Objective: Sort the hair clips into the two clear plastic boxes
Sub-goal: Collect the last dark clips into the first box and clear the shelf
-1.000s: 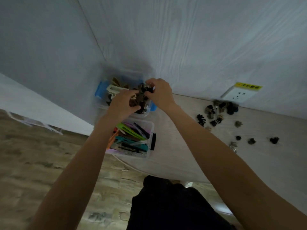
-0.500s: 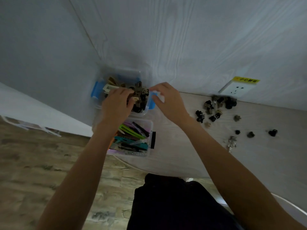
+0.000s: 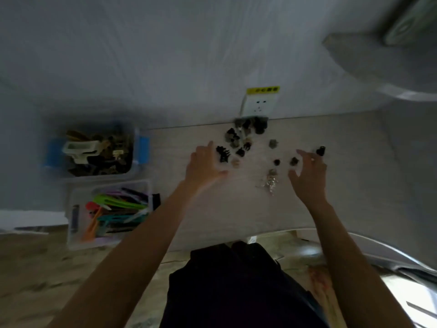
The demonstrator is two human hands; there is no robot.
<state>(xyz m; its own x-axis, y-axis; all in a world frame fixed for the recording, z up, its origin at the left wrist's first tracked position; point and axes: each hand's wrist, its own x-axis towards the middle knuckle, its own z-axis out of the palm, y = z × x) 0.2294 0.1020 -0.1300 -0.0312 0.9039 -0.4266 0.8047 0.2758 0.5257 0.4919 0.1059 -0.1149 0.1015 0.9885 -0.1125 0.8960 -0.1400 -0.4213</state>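
Note:
Several small dark claw clips [image 3: 241, 140] lie scattered on the pale tabletop [image 3: 343, 185] near the wall. My left hand [image 3: 203, 166] hovers open just left of a black claw clip [image 3: 222, 153], holding nothing. My right hand [image 3: 308, 172] is open with spread fingers beside two tiny dark clips [image 3: 285, 161] and a black clip [image 3: 320, 150]. A silvery clip [image 3: 269, 183] lies between my hands. At the left, the far clear box [image 3: 136, 159] with blue latches holds dark and brown claw clips. The near clear box [image 3: 71, 221] holds long coloured flat clips.
A white wall socket [image 3: 259, 105] with a yellow label sits above the clip pile. The table's front edge runs just before my dark lap [image 3: 231, 285]. A wood-pattern floor shows at the lower left. A grey curved object [image 3: 383, 252] lies at the right.
Both hands have left the far box and moved right to the loose clips on the table. The view has swung right with them. The clips held earlier are no longer in my hands.

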